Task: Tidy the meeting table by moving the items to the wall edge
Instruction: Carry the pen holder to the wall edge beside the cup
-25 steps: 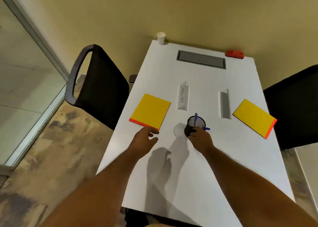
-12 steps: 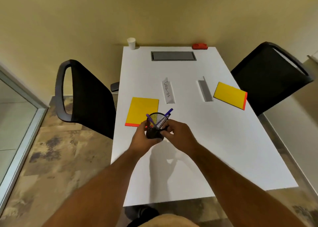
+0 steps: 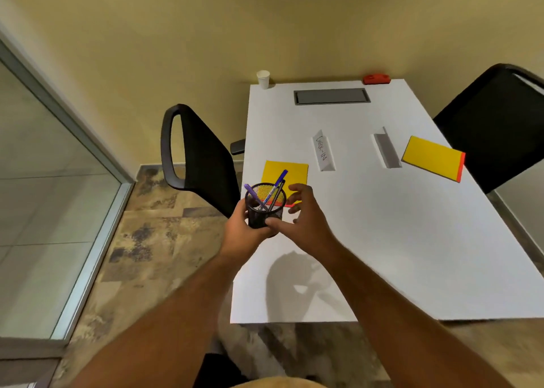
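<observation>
My left hand [image 3: 241, 231] grips a black mesh pen holder [image 3: 264, 208] with several purple pens, held above the left edge of the white table [image 3: 397, 240]. My right hand [image 3: 306, 219] hovers beside the holder, fingers spread, thumb touching its lower side. Behind the holder lies a yellow notepad [image 3: 291, 172] with an orange edge, partly hidden. A second yellow notepad [image 3: 432, 158] lies at the right edge. Two folded name cards, one lettered [image 3: 323, 153] and one grey [image 3: 387, 150], stand mid-table. A white paper cup [image 3: 263, 79] and a red object [image 3: 376, 79] sit at the wall edge.
A grey cable hatch [image 3: 331, 96] is set into the table near the wall. Black chairs stand at the left [image 3: 200, 158] and the right [image 3: 494, 116] of the table. A glass partition [image 3: 44, 181] runs along the left.
The pen holder was lifted off the table by my right hand and passed into my left hand. My right hand has now opened beside it. The view shifted left.
</observation>
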A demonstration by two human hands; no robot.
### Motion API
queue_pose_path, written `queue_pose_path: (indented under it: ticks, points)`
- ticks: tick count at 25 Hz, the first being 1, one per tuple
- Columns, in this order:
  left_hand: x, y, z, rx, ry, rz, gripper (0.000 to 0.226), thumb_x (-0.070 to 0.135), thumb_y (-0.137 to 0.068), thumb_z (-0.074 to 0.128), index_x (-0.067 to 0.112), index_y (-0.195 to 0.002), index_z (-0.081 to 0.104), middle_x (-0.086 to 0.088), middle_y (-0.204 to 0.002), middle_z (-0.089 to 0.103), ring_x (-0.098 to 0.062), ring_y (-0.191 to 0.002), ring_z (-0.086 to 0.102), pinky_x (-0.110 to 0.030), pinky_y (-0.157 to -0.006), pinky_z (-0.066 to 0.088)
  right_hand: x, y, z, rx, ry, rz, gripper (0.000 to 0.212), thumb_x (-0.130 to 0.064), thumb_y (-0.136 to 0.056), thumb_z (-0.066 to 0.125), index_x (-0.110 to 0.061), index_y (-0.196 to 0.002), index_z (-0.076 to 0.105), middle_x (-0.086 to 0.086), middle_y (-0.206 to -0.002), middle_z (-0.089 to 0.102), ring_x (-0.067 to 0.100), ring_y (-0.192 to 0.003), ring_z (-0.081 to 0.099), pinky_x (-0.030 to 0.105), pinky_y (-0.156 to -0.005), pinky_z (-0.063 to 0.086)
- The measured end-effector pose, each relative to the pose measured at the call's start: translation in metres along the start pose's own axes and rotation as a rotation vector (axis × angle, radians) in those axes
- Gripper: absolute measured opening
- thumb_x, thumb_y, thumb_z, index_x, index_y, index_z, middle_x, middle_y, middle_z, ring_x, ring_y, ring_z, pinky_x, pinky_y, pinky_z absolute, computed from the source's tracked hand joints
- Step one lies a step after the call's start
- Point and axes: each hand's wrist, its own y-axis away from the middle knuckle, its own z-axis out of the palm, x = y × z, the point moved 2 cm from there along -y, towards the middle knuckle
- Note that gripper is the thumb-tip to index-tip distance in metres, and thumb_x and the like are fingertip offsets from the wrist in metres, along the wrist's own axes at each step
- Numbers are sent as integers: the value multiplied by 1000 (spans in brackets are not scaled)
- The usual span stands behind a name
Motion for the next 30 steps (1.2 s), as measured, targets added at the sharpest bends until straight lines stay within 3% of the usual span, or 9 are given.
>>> queue_pose_path:
  ticks: [2,4,7,10,14,17,21,27,30]
  points:
    - [9,-9,-15,-29,-7,30,74,7,-68,89,34,-132,63,-1,-122,74,-26,-117,71,-51,-83,65,-16,-10,18,-20,-37,27,96,-57,-65,89,-31,-145,44,-10,-131,59,9,-114,62,30,-90,59]
    - [21,-25,-32,-53,4,93,75,4,-68,88,33,-132,63,0,-123,74,-23,-115,73,-52,-86,65,-39,-24,35,14,-72,22,85,-51,-67,91,-30,-139,53,-9,-130,64,8,-118,63,34,-95,61]
    - [53,-52,-59,-90,25,172,73,10,-67,87,32,-132,62,7,-121,75,-15,-111,74,-46,-91,64,-83,-51,54,118,-162,39,62,-30,-74,94,-32,-125,60,-13,-117,70,-3,-107,68,21,-85,60]
    - [85,-90,-112,-168,-24,251,71,12,-70,88,35,-131,61,15,-119,74,-3,-109,72,-31,-91,62,-131,-81,91,243,-212,37,61,-24,-78,92,-30,-127,57,-18,-115,69,-13,-102,66,9,-78,54]
    - [112,-144,-198,-298,-30,275,70,3,-70,88,27,-131,62,12,-115,77,-4,-105,74,-19,-82,60,-187,-124,153,369,-209,3,66,-35,-73,92,-26,-128,57,-12,-117,72,-2,-108,68,25,-90,59]
    - [120,-170,-246,-328,-76,309,65,6,-69,88,27,-127,65,14,-110,78,0,-100,74,-18,-84,59,-212,-147,188,358,-198,18,67,-33,-74,92,-29,-130,57,-11,-118,72,1,-111,68,31,-94,61]
    - [115,-216,-295,-293,-122,347,71,29,-60,92,40,-125,66,12,-121,71,-6,-110,72,-38,-98,60,-230,-185,224,325,-209,33,86,-19,-71,96,-31,-144,51,-6,-125,69,6,-104,75,28,-91,63]
    - [99,-296,-319,-249,-204,395,70,35,-57,83,36,-125,68,9,-119,62,2,-110,62,-21,-97,53,-224,-264,253,248,-149,78,94,-26,-69,98,-34,-148,47,-22,-123,60,-10,-101,66,9,-83,56]
    - [100,-369,-332,-261,-264,408,76,30,-56,91,31,-128,68,11,-122,63,5,-113,60,-10,-93,47,-219,-333,264,271,-157,52,95,-30,-65,99,-35,-146,49,-20,-127,62,-14,-106,63,10,-89,56]
